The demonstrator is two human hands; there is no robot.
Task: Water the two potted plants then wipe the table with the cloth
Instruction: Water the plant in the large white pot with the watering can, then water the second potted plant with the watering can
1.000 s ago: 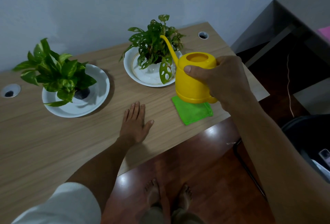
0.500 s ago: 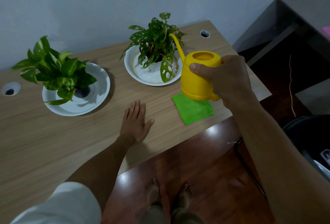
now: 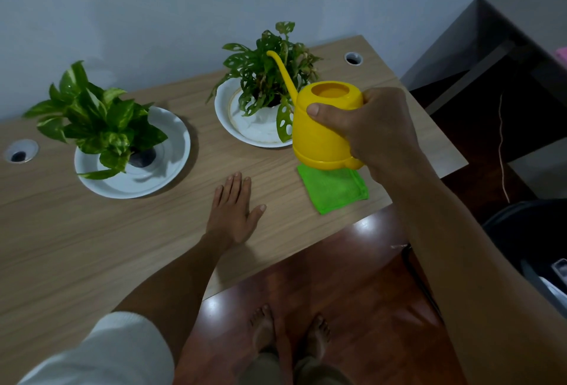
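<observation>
My right hand (image 3: 371,129) grips a yellow watering can (image 3: 319,129) in the air, its thin spout reaching up-left over the right plant (image 3: 267,71). That plant, with holed dark leaves, stands in a white dish (image 3: 254,129). The left plant (image 3: 95,120), with variegated leaves, stands in another white dish (image 3: 165,169). A folded green cloth (image 3: 334,188) lies on the wooden table (image 3: 92,246) just under the can. My left hand (image 3: 233,212) rests flat on the table, fingers apart, holding nothing.
Two round cable holes (image 3: 21,151) (image 3: 353,58) sit near the table's back edge. The table's front edge runs diagonally; my bare feet (image 3: 288,332) stand on the red-brown floor below. A grey desk (image 3: 521,25) and a dark chair (image 3: 534,240) are at the right.
The watering can has shifted slightly left and toward the right plant, spout now among its leaves. My left hand has stayed flat on the table.
</observation>
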